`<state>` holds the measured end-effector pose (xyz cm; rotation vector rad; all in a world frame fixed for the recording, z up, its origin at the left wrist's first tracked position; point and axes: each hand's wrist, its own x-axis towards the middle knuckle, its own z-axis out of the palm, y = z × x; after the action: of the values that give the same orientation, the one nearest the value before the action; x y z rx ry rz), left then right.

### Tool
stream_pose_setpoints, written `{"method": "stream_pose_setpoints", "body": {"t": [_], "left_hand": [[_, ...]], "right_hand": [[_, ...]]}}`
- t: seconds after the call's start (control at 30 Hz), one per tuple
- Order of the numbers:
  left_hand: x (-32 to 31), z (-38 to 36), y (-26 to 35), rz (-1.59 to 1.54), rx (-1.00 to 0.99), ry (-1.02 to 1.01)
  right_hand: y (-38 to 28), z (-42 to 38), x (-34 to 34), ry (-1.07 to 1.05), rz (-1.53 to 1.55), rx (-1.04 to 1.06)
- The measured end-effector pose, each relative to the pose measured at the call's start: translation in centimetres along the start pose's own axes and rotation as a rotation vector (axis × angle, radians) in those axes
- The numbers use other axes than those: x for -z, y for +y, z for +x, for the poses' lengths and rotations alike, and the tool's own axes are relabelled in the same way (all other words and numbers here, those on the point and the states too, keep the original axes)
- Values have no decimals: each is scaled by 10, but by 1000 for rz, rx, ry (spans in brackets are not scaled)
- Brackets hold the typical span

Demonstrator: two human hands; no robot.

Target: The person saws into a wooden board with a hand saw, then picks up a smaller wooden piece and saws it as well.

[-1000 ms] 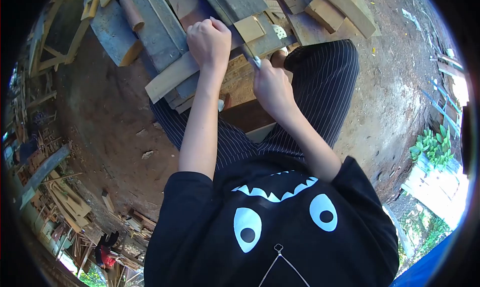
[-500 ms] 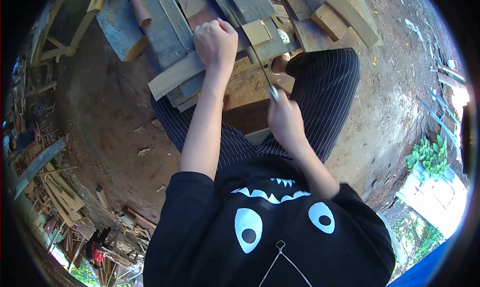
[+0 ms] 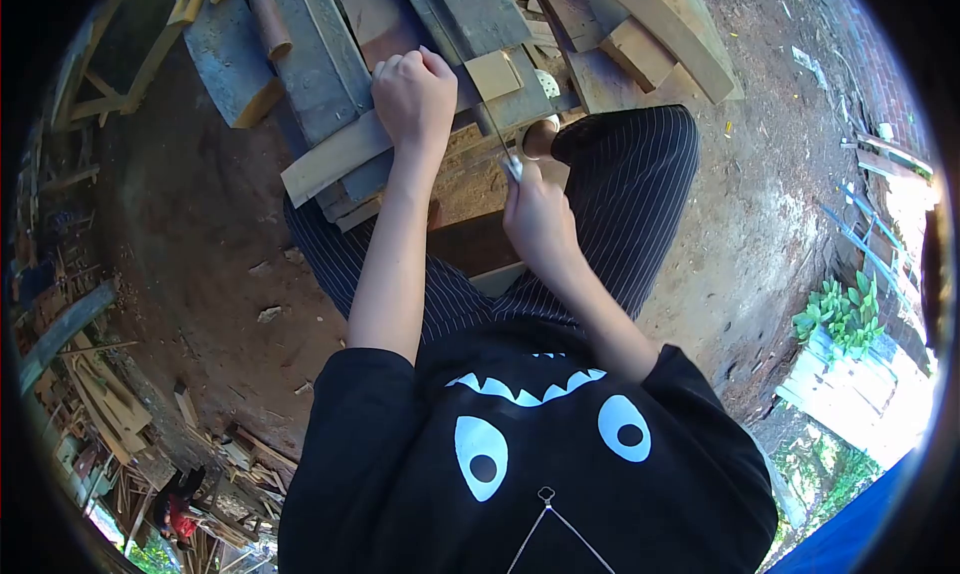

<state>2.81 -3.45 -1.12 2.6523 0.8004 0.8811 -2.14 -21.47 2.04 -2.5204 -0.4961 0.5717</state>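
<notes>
A pale curved wooden board (image 3: 335,161) lies across the front of the bench planks. My left hand (image 3: 414,96) is closed in a fist on the board's right part, pressing or gripping it. In my right hand (image 3: 540,219), the fingers are wrapped round the handle of a thin saw (image 3: 508,146). The saw's blade runs up and away from the hand, beside the board's right end. A small light wood block (image 3: 493,75) sits on the planks just beyond the blade.
On the bench (image 3: 320,69) lies a cylindrical wooden piece (image 3: 270,19) at the left. Curved boards (image 3: 665,29) and a block (image 3: 638,52) lie at the right. Scrap wood (image 3: 105,404) is piled at the far left, near a person in red (image 3: 180,519). A plant (image 3: 840,314) is at the right.
My right hand has moved up toward the bench with the saw, and more of the blade is past the board. The whole view has shifted slightly; my left hand stays on the board.
</notes>
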Motion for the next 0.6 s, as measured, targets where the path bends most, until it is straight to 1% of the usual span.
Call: {"method": "stream_pose_setpoints", "body": {"t": [0.03,0.13,0.23,0.27,0.33,0.37,0.43,0.53,0.6], "left_hand": [[-1,0,0,-9,5,14],[0,-1,0,-20,18,25],[0,1,-1,-15,-7,15],[0,1,-2,-12,-19,8],[0,2,-1,1,18,-44],[2,1,-1,10,34,-71],[3,-3,2,-4,26,-43],[3,-2,4,-17,30,-33],[2,-4,5,-31,53,-27]], "right_hand": [[6,-11,-4,3,52,-4],[18,-44,4,-125,44,-139],[23,-38,0,-71,126,-42],[19,-22,-5,-26,136,2],[7,24,-15,63,149,102],[7,21,-14,50,151,74],[4,17,-9,38,157,36],[15,-34,0,-23,154,-31],[17,-36,-2,-18,152,-43]]}}
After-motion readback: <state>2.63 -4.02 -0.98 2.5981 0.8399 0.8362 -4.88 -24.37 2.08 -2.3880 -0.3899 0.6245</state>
